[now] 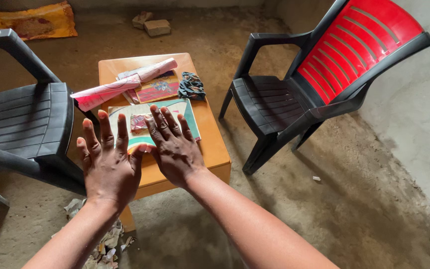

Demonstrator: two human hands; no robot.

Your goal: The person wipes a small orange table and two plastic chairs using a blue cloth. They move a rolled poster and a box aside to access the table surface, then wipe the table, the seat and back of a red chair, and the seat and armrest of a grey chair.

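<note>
Both hands were held out flat, palms down and fingers spread, over the near edge of a small orange worktop [210, 144]; neither gripped anything. The left hand [108, 167] hovered at the front left corner, its fingertips reaching the near edge of a teal-bordered booklet [187, 112], while the right hand [175, 149] lay across the booklet's lower half, thumbs of the two hands almost meeting. Whether the palms actually pressed the cover or floated just above it could not be told from this view. The step in hand looked like a reach toward the booklet, or a flattening of it, rather than a lift. To take it up, the fingers would probably have needed to curl under its near edge, which hung close to the worktop's front lip. Behind the booklet sat a smaller picture book with an orange-red cover [158, 89], and across that lay a rolled pink and white paper [120, 85], slanting from left to upper right. A crumpled dark patterned cloth [191, 85] rested just right of those. None of these touched the hands, but the roll could have slipped if the stack were pulled. A black plastic chair [23, 119] stood close on the left, a red-backed black chair [324, 74] on the right, and paper scraps [106, 244] littered the dirt floor beneath.
</note>
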